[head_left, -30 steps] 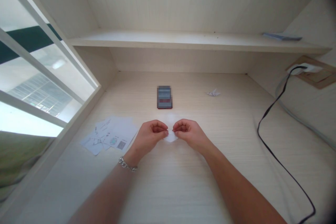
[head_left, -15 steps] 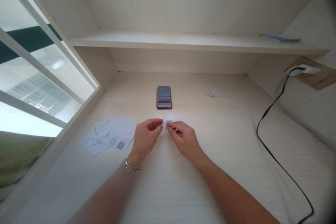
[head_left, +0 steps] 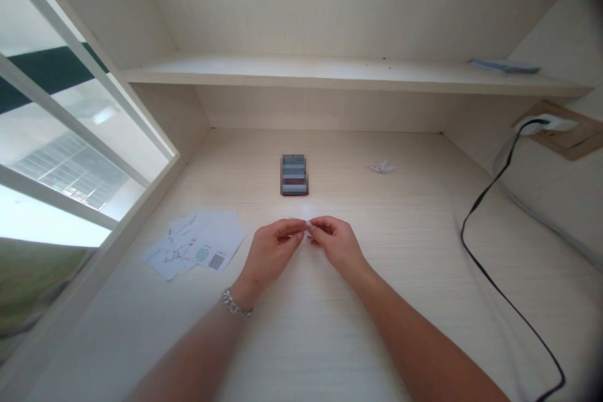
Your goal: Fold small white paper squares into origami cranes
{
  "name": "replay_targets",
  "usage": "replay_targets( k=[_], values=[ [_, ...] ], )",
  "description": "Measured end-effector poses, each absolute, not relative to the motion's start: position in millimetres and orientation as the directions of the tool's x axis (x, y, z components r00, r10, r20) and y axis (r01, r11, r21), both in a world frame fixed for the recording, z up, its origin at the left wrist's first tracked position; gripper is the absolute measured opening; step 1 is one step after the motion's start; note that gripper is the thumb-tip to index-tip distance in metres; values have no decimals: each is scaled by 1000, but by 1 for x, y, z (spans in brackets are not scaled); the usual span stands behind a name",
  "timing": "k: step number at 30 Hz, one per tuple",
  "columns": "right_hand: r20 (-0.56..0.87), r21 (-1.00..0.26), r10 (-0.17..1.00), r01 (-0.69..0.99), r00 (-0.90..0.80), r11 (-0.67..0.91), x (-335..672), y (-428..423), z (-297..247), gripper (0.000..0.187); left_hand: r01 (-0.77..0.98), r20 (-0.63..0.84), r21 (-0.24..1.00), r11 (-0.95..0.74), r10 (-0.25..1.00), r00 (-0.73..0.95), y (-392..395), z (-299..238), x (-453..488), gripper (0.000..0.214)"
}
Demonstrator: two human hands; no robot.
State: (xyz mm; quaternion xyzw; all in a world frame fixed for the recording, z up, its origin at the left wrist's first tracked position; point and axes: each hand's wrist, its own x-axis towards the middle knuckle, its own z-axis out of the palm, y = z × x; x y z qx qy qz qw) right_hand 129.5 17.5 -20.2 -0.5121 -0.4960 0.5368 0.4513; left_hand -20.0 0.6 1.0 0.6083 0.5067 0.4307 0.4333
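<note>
Worktop (head_left: 301,342): pale, wood-grained, lying beneath both hands.

Bracelet (head_left: 236,303): silver-coloured chain links, worn at the wrist just behind the left hand.

Left hand (head_left: 274,246): bare, fingers curled, thumb and forefinger brought together in a pinch on the edge of a small white paper (head_left: 308,224).

Right hand (head_left: 338,244): bare, likewise curled, thumb and fingertips closed on the same paper, close beside the left fingertips.

Small white paper: held between the two hands, in front of the person; mostly covered by the fingers, its exact shape cannot be told.

Loose sheets (head_left: 219,229): white, overlapping, with printed marks and a square code; on the worktop to the left of the left hand, near it.

Black cable (head_left: 494,289): curving over the right side, well apart from the right hand.

Phone (head_left: 294,174): dark, upper face pixelated; flat on the worktop, just beyond the hands.

Folded paper figure (head_left: 382,168): small, white, pointed; beyond the right hand and to its right.

Wall socket (head_left: 565,129): wood-toned surround, white plug inserted; far right of the right hand.

Shelf (head_left: 301,69): pale, beyond and above both hands.

Flat bluish item (head_left: 506,66): on the shelf's right end, beyond the right hand.
</note>
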Motion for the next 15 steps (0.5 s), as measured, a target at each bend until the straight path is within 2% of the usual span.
replay_targets(
  k=[6, 11, 15],
  values=[
    [-39, -979, 996, 202, -83, -21, 134, 16, -17, 19, 500, 190, 854, -143, 981, -42, 3, 8, -30, 27],
    [34, -950, 984, 301, -177, 87, 135, 11, -8, 19, 354, 85, 927, -124, 989, 122, 2, 10, -26, 25],
    [15, -958, 978, 277, -208, 73, 136, 10, -3, 20, 332, 30, 940, -75, 990, 137, 2, 9, -24, 24]
  ],
)
